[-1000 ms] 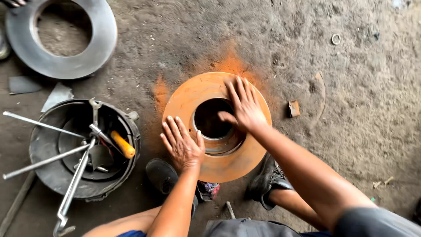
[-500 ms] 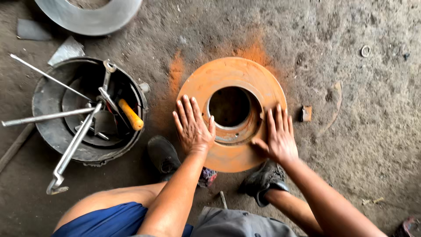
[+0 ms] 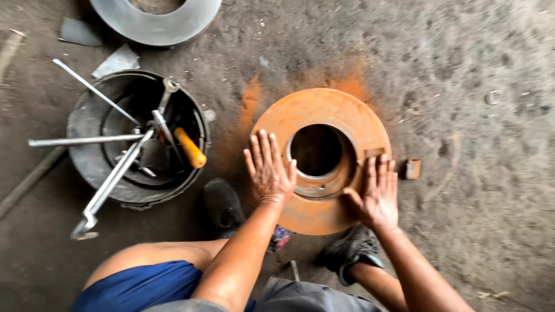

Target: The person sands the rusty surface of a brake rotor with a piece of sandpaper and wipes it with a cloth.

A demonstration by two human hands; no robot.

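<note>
A rusty orange metal disc (image 3: 324,112) with a round centre hole lies flat on the concrete floor in front of me. My left hand (image 3: 267,169) presses flat on its left rim, fingers spread. On the disc's right side rests my right hand (image 3: 377,193), also flat with fingers apart, just below a small notch in the inner ring. Neither hand grips anything. Orange rust dust (image 3: 250,104) stains the floor around the disc's far and left edges.
A black round tub (image 3: 92,121) at left holds several long steel rods and wrenches and an orange-handled tool (image 3: 189,148). A grey metal ring (image 3: 156,20) lies at the top. A small rusty block (image 3: 412,169) sits right of the disc. My shoes (image 3: 222,208) are near its front edge.
My right hand moved from the far side of the hole down to the disc's right rim. My left hand stayed on the left rim, shifting slightly. The view drifted left and upward.
</note>
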